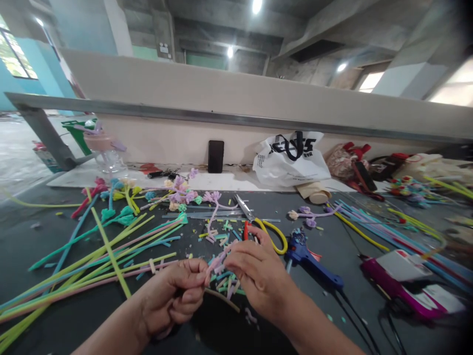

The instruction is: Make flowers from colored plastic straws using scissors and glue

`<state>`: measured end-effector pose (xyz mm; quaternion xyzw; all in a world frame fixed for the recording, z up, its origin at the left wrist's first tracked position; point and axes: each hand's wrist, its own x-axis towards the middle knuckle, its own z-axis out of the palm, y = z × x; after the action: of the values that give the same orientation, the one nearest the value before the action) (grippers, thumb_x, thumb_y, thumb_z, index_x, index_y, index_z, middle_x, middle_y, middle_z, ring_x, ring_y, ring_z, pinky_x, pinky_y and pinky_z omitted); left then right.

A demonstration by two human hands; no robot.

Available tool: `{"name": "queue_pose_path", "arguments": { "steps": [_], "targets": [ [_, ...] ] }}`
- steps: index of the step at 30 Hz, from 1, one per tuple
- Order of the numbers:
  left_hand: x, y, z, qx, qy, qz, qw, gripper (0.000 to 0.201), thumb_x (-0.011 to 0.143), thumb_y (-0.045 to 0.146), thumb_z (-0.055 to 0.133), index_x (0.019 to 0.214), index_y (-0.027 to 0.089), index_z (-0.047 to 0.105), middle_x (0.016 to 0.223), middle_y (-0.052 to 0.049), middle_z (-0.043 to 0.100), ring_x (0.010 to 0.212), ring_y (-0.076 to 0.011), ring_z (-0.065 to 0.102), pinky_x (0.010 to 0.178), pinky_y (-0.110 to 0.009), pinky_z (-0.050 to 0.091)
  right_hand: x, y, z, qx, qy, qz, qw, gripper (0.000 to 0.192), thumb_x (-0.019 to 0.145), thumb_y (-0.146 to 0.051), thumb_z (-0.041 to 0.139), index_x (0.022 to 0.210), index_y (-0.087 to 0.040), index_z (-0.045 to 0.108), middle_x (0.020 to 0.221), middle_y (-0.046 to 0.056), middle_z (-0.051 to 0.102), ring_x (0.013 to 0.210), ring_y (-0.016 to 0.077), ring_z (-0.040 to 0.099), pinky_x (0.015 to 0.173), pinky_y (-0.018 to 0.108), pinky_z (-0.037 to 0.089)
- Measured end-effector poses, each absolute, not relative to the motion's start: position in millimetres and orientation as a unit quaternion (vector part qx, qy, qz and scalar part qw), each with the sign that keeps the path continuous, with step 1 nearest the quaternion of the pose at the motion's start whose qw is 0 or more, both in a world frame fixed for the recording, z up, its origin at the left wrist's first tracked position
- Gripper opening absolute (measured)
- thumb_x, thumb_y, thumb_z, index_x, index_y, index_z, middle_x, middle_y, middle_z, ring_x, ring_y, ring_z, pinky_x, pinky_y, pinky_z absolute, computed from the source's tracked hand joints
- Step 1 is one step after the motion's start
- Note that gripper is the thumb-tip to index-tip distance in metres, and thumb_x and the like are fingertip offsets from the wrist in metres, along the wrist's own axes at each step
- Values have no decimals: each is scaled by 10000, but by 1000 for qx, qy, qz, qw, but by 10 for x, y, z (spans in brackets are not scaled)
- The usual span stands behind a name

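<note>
Above the near edge of the black tabletop, my left hand [181,291] pinches a short pink fuzzy pipe cleaner [212,268] between thumb and forefinger. My right hand [256,273] has its fingers curled over the piece's other end, and its fingertips partly hide it. A red piece [246,230] shows just behind the right forefinger; I cannot tell if the hand touches it. Many short cut pipe cleaner bits [223,286] lie beneath both hands. Yellow-handled scissors [260,222] rest just beyond my right hand, blades pointing away. Right of them lies a blue glue gun [314,264].
Long yellow, green and pink pipe cleaners [92,266] spread over the left side. Pipe cleaner flowers [181,190] lie at the back. A black phone [216,157] leans on the partition beside a white bag [291,158]. A magenta device [402,286] with cables sits at right.
</note>
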<state>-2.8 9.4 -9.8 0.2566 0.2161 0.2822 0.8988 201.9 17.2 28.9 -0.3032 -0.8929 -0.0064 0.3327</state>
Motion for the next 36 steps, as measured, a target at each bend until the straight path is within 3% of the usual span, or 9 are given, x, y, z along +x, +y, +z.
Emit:
{"name": "queue_pose_path", "arguments": {
  "steps": [8,16,36],
  "targets": [
    [-27,88,-127,261,223,275,898,123,782,115,458,708,148,551,424,55,359,311,-4,153,291,-98,121,2039,180,282,-297,-897,-20,328,279,733,-4,461,882,-217,563,842,6,629,844,134,573,1021,452,172],
    [-22,94,-103,279,219,248,902,109,764,110,473,709,148,559,410,55,377,293,-6,154,279,-106,123,2038,166,274,-294,-903,7,312,313,751,-1,435,906,-234,575,827,-5,600,809,128,553,1026,469,101],
    [-29,83,-84,301,249,224,893,91,766,125,502,705,148,566,392,71,346,296,-8,148,282,-116,104,2032,164,299,-285,-920,61,261,277,742,28,431,852,-210,521,797,-26,584,839,111,536,1010,420,93]
  ]
}}
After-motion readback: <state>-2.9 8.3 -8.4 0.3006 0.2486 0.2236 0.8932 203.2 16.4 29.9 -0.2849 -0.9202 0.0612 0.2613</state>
